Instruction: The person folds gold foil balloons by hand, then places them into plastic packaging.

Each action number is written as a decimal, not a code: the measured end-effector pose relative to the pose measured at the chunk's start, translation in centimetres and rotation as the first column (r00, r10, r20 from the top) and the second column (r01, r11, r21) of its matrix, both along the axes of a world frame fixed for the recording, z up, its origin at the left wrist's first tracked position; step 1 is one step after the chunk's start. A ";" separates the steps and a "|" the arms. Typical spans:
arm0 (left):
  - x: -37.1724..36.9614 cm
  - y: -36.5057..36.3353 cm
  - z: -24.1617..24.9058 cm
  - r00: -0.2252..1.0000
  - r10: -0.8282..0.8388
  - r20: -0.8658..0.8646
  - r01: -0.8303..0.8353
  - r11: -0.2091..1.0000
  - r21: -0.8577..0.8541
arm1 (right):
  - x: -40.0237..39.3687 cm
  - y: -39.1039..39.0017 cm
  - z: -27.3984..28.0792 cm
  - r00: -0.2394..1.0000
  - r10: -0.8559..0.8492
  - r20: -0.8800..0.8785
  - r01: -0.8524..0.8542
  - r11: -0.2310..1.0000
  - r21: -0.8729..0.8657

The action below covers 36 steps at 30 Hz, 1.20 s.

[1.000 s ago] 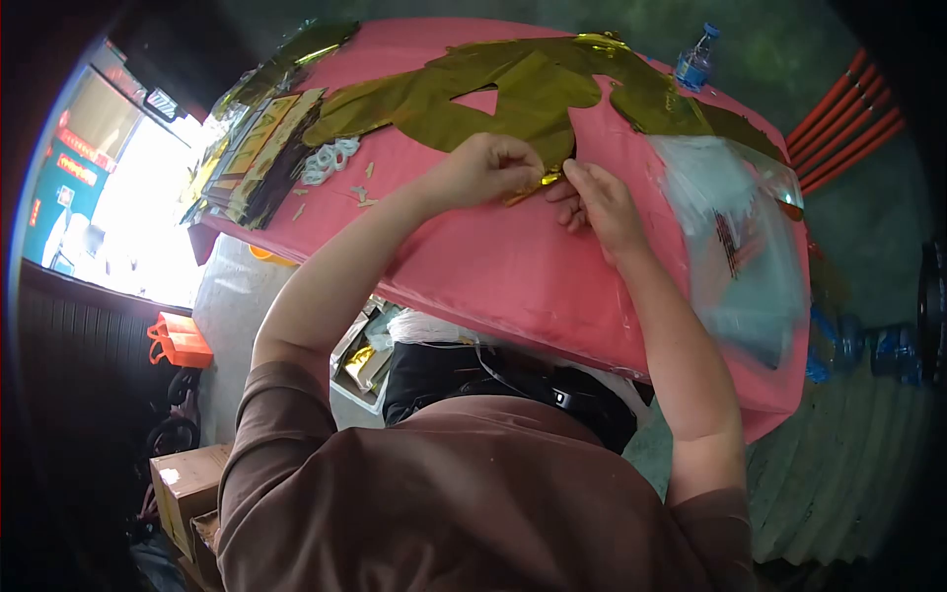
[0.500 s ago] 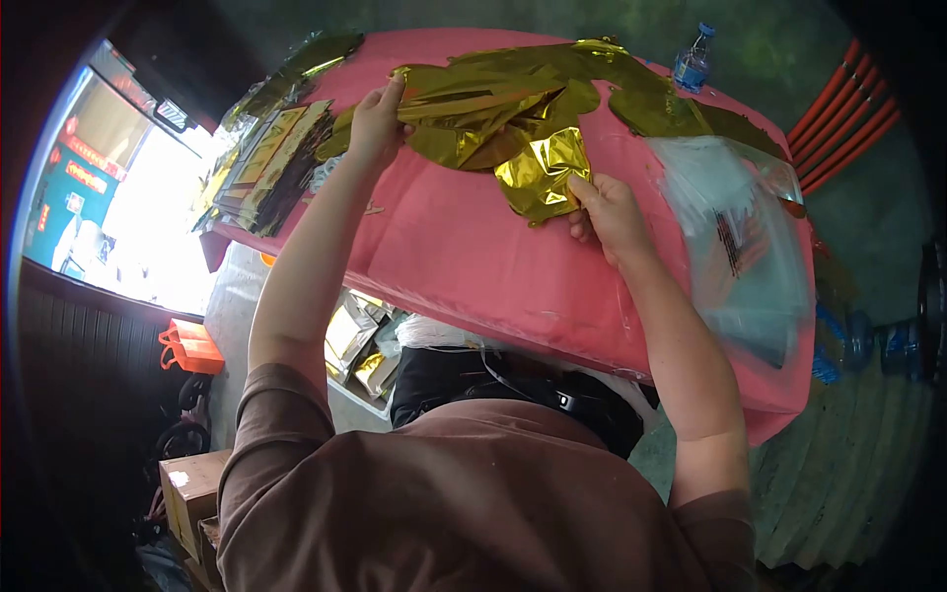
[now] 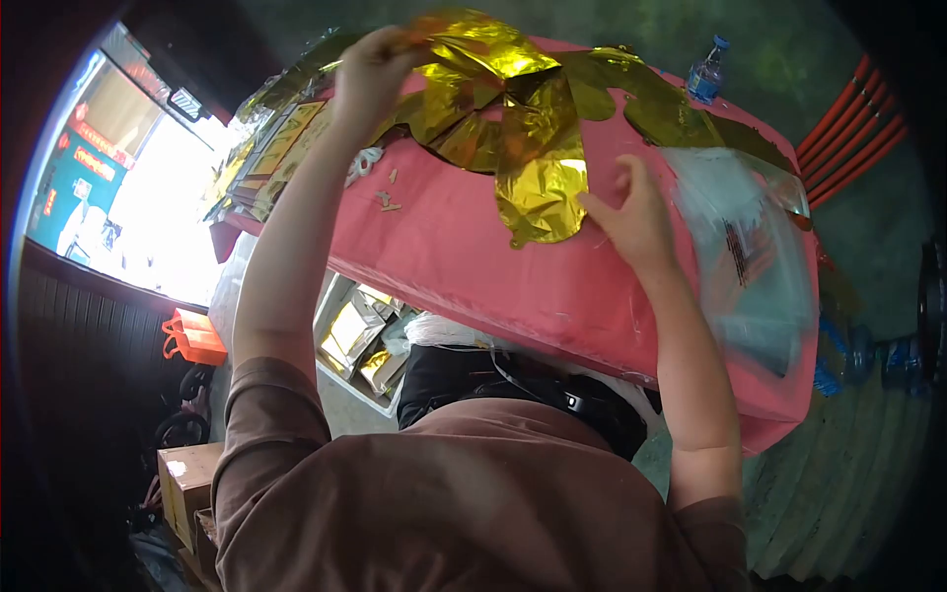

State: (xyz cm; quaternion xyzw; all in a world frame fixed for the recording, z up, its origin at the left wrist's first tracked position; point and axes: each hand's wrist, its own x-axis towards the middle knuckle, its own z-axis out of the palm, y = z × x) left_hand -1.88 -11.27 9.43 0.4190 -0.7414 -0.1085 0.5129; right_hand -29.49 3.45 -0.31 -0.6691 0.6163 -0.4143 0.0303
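A flat, shiny gold foil balloon is spread over the pink-covered table, its near rounded end with a small tab pointing toward me. My left hand is raised at the far left, fingers closed on the upper edge of the gold foil and slightly blurred. My right hand is open at the near right side of the balloon, thumb tip right at its edge and fingers apart. Beneath and around it lie more flat gold foil pieces.
Clear plastic bags lie on the table's right side. A small bottle stands at the far edge. Stacked packages fill the left end, beside a white string bundle. Below the front edge is a bin of foil packs.
My left hand has moved up and away, lifting and stretching out the foil. The right hand has let go of the near end, its fingers now spread.
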 end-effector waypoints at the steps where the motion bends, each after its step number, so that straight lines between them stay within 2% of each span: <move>1: -1.5 1.6 0.4 0.989 -0.122 0.083 0.130 0.987 -0.094 | 0.0 -0.2 0.5 0.988 -0.132 -0.079 0.100 0.941 -0.324; 2: -2.5 2.4 0.6 0.957 -0.122 0.264 0.184 0.956 -0.229 | 0.5 -0.3 2.1 0.989 -0.123 -0.087 0.088 0.940 -0.330; 3: -3.4 3.1 0.5 0.893 -0.094 0.439 0.261 0.904 -0.338 | 1.4 -0.1 4.6 0.998 -0.042 -0.043 0.024 0.934 -0.357; 5: -5.1 4.9 0.4 0.789 -0.105 0.606 0.455 0.762 -0.460 | 2.3 -0.2 7.4 0.999 0.039 -0.002 -0.037 0.923 -0.383; 7: -6.7 6.5 0.1 0.762 -0.185 0.620 0.546 0.698 -0.463 | 2.5 -2.5 9.2 0.939 0.131 -0.317 -0.261 0.873 -0.412; 8: -7.0 6.8 -0.3 0.770 -0.149 0.620 0.534 0.682 -0.500 | 2.1 -3.8 8.7 0.905 0.164 -0.393 -0.310 0.887 -0.343; 9: -6.9 7.3 -1.0 0.774 -0.142 0.617 0.529 0.681 -0.507 | 2.0 -4.7 8.8 0.902 0.165 -0.399 -0.316 0.883 -0.347; 11: -6.7 8.5 -2.6 0.870 -0.138 0.474 0.428 0.687 -0.587 | 1.9 -6.0 9.4 0.898 0.147 -0.416 -0.218 0.968 -0.128; 12: -6.1 9.1 -3.4 0.887 -0.127 0.444 0.388 0.725 -0.569 | 1.7 -6.5 9.9 0.895 0.146 -0.421 -0.220 0.967 -0.132; 13: -5.3 9.6 -4.4 0.889 -0.124 0.441 0.384 0.725 -0.572 | 1.6 -6.9 10.3 0.938 0.148 -0.315 -0.201 0.969 -0.144; 14: -4.2 10.1 -5.5 0.871 -0.060 0.488 0.209 0.943 -0.257 | 1.5 -7.3 10.5 0.968 0.150 -0.201 -0.182 0.972 -0.152; 15: -3.3 10.2 -6.3 0.833 -0.023 0.552 -0.029 0.996 0.087 | 1.3 -7.8 10.8 0.968 0.152 -0.199 -0.184 0.971 -0.152; 16: -2.4 10.1 -6.7 0.832 -0.021 0.554 -0.031 0.996 0.085 | 1.0 -8.3 11.2 0.980 0.146 -0.137 -0.167 0.973 -0.161; 18: -1.0 9.7 -7.5 0.865 -0.053 0.499 -0.155 0.918 0.365 | 0.7 -9.2 11.8 0.984 0.171 -0.048 -0.178 0.954 -0.241; 19: -1.0 9.3 -8.1 0.866 -0.045 0.498 -0.162 0.917 0.365 | 0.7 -9.3 12.0 0.982 0.180 -0.050 -0.186 0.952 -0.241; 20: -1.3 8.5 -8.7 0.956 -0.054 0.288 -0.062 0.923 0.380 | 0.6 -9.3 12.3 0.976 0.218 0.001 -0.210 0.944 -0.253; 21: -1.7 7.7 -9.3 0.996 -0.066 0.064 0.038 0.928 0.370 | 0.8 -9.3 12.9 0.965 0.256 0.051 -0.234 0.935 -0.266; 22: -2.3 6.5 -10.2 0.997 -0.057 0.061 0.031 0.929 0.369 | 1.0 -9.2 13.2 0.965 0.258 0.039 -0.239 0.934 -0.264; 24: -3.9 4.4 -10.9 0.927 -0.139 -0.348 0.290 0.856 0.428 | 1.7 -8.5 13.6 0.957 0.288 0.024 -0.270 0.922 -0.278; 25: -4.0 3.6 -10.8 0.925 -0.139 -0.352 0.290 0.858 0.424 | 1.9 -8.2 13.8 0.950 0.311 0.011 -0.295 0.910 -0.292; 27: -4.3 2.1 -10.2 0.877 -0.096 -0.470 0.407 0.669 0.622 | 1.1 -8.1 14.0 0.951 0.305 -0.046 -0.303 0.898 -0.319; 28: -5.3 0.8 -10.6 0.763 -0.051 -0.644 0.462 0.740 0.489 | 0.4 -8.1 14.1 0.951 0.294 -0.096 -0.309 0.887 -0.344; 29: -5.0 -0.9 -10.7 0.761 -0.056 -0.646 0.466 0.740 0.485 | -0.7 -8.0 14.6 0.961 0.276 -0.007 -0.261 0.900 -0.350; 31: -3.7 -3.2 -9.3 0.845 0.117 -0.521 0.293 0.714 0.635 | -3.5 -7.1 16.7 0.961 0.219 0.169 -0.144 0.917 -0.372; 32: -2.8 -4.3 -8.6 0.844 0.113 -0.525 0.297 0.716 0.631 | -4.7 -6.3 18.2 0.950 0.184 0.254 -0.074 0.918 -0.389; 33: -1.7 -5.4 -7.9 0.814 0.123 -0.567 0.343 0.686 0.641 | -5.2 -5.6 19.6 0.915 0.175 0.363 0.025 0.875 -0.484; 34: -0.7 -6.6 -7.3 0.782 0.135 -0.608 0.390 0.655 0.647 | -6.7 -5.0 21.2 0.888 0.146 0.437 0.094 0.871 -0.482; 35: -0.1 -7.9 -6.8 0.779 0.132 -0.612 0.393 0.658 0.642 | -8.9 -5.0 22.4 0.845 0.185 0.502 0.133 0.836 -0.532; 36: 0.5 -9.4 -6.4 0.689 0.226 -0.688 0.425 0.644 0.637 | -11.3 -4.9 23.6 0.801 0.264 0.537 0.122 0.807 -0.578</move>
